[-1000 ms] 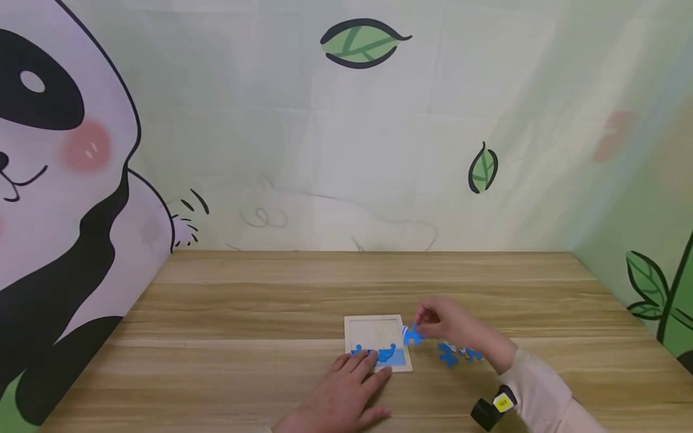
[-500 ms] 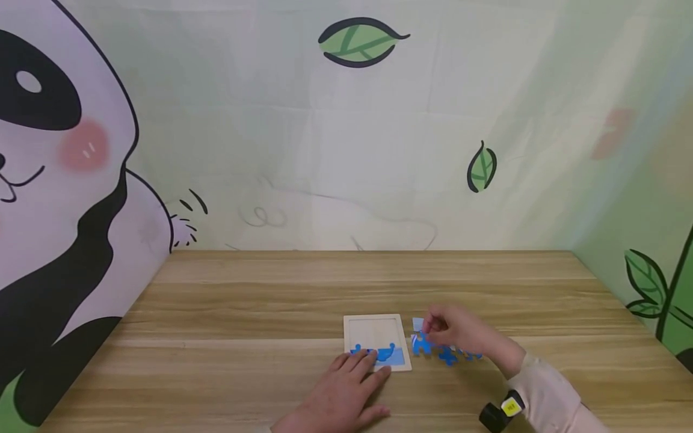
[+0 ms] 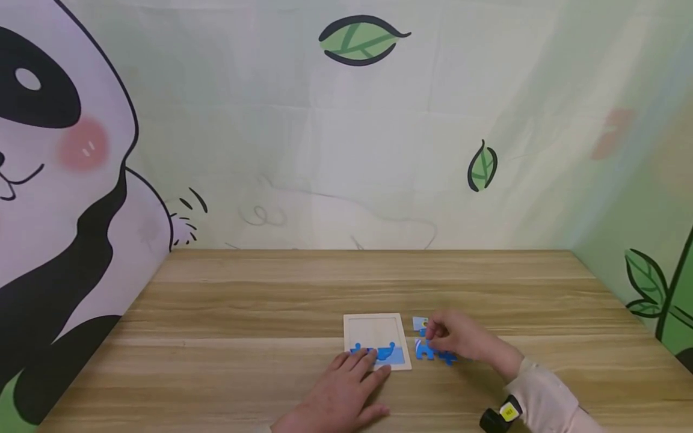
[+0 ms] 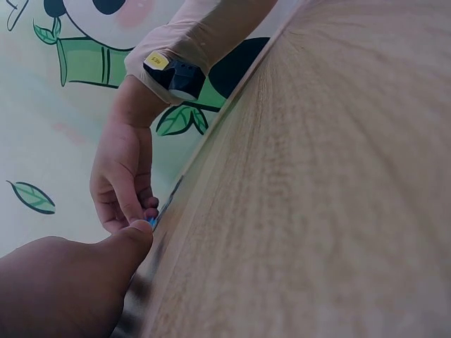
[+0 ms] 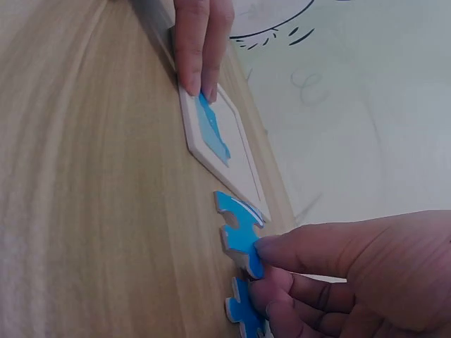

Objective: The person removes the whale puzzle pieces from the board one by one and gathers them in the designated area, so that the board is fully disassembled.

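Observation:
My left hand (image 3: 352, 388) lies with extended fingers over the lower part of a pale wooden puzzle tray (image 3: 375, 315). Under and beside those fingertips, joined blue pieces (image 3: 394, 356) fill the tray's near strip; some of them are hidden. Right of the tray, my right hand (image 3: 462, 338) pinches a blue puzzle piece (image 5: 241, 229) with a white stripe between thumb and fingers. Just below it in the right wrist view is another blue puzzle piece (image 5: 243, 310). A light-blue piece with a yellow spot (image 3: 419, 324) lies behind the pinched one.
The wooden table (image 3: 243, 300) runs back to a cloth backdrop (image 3: 373, 150) printed with leaves and a panda. A black wrist camera (image 3: 500, 415) sits on the right sleeve. More pieces are mostly hidden under the right hand.
My right hand has drawn the striped blue piece rightward, away from the tray's edge and towards the loose pieces. The light-blue piece behind has come into sight. My left hand stays still.

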{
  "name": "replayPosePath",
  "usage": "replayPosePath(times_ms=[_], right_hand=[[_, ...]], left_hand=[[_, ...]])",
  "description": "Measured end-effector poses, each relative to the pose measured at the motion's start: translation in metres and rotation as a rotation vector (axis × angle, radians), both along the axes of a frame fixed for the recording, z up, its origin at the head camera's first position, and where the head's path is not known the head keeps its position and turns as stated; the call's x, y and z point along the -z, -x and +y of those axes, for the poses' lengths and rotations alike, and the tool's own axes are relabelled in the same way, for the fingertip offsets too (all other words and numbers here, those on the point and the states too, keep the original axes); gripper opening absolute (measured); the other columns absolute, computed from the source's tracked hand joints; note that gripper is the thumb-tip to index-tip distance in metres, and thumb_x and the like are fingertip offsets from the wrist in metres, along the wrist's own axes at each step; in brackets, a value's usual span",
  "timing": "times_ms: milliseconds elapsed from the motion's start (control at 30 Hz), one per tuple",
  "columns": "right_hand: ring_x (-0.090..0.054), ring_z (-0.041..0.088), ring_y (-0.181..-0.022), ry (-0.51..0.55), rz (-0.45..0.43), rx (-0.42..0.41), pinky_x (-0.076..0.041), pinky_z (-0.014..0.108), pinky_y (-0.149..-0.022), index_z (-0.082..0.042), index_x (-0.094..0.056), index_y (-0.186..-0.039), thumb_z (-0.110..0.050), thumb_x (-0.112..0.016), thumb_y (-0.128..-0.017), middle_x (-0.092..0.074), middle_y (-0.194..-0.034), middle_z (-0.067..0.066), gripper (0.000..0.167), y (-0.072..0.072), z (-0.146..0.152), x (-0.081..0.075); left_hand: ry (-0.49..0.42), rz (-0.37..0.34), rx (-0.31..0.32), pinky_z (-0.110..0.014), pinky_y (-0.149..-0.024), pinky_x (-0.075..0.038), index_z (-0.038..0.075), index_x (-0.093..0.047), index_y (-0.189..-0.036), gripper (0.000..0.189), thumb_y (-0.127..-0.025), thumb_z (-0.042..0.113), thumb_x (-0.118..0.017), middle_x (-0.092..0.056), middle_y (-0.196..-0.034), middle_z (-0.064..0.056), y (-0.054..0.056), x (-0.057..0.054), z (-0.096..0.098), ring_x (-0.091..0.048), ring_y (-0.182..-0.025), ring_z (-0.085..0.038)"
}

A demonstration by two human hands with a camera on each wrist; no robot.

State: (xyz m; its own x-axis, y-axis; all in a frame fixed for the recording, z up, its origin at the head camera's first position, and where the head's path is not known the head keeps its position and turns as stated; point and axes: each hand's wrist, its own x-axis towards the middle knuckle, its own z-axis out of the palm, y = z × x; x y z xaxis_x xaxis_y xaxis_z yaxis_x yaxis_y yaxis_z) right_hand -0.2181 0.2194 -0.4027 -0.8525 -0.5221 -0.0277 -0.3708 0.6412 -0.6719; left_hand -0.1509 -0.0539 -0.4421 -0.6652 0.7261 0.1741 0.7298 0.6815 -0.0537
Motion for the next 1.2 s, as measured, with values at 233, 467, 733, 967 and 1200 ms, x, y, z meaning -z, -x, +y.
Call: replayPosePath(times_ms=[233,467,733,967,1200], right_hand=[[-0.049,0.004,-0.063,-0.032,0.014,0.028,-0.043,0.018,-0.057,-0.005,-0.061,-0.085,-0.007,-0.066,-0.086,-0.058,-0.072,-0.003,0.006,-0.001,-0.003,0.002],[-0.047,0.003,-0.063,-0.063,0.048,0.033,-0.042,0.018,-0.058,-0.006,-0.061,-0.084,-0.008,-0.068,-0.085,-0.057,-0.07,-0.005,0.007,-0.003,-0.007,-0.001],[-0.048,0.003,-0.063,-0.039,0.068,0.042,-0.043,0.018,-0.057,-0.007,-0.062,-0.085,-0.01,-0.067,-0.086,-0.056,-0.071,-0.005,0.005,-0.002,-0.004,-0.001],[-0.047,0.002,-0.066,-0.032,0.091,0.076,-0.042,0.018,-0.059,-0.005,-0.064,-0.089,-0.012,-0.068,-0.086,-0.058,-0.075,-0.003,0.009,-0.004,-0.008,-0.007],[-0.05,0.002,-0.067,0.0,0.121,0.056,-0.045,0.018,-0.06,-0.005,-0.065,-0.092,-0.011,-0.067,-0.087,-0.062,-0.078,-0.002,0.008,-0.005,-0.012,-0.008]], left_hand=[[0.012,-0.053,-0.007,-0.044,-0.108,-0.04,0.023,-0.047,-0.141,0.06,-0.097,0.061,-0.034,-0.047,-0.147,-0.007,0.0,-0.002,0.0,-0.044,-0.136,-0.024],[0.019,-0.081,-0.014,-0.044,-0.109,-0.038,0.024,-0.045,-0.143,0.061,-0.097,0.062,-0.034,-0.046,-0.148,-0.007,-0.001,-0.005,0.0,-0.043,-0.137,-0.024],[0.02,-0.077,-0.008,-0.043,-0.109,-0.039,0.023,-0.045,-0.143,0.061,-0.097,0.062,-0.033,-0.046,-0.148,-0.007,-0.001,-0.006,0.0,-0.043,-0.136,-0.024],[0.018,-0.039,-0.006,-0.043,-0.108,-0.04,0.024,-0.047,-0.142,0.059,-0.097,0.06,-0.035,-0.049,-0.146,-0.007,0.0,-0.005,0.0,-0.045,-0.135,-0.024],[0.016,-0.02,0.002,-0.043,-0.107,-0.041,0.023,-0.048,-0.141,0.058,-0.097,0.06,-0.036,-0.05,-0.144,-0.007,0.0,-0.003,0.0,-0.046,-0.134,-0.024]])
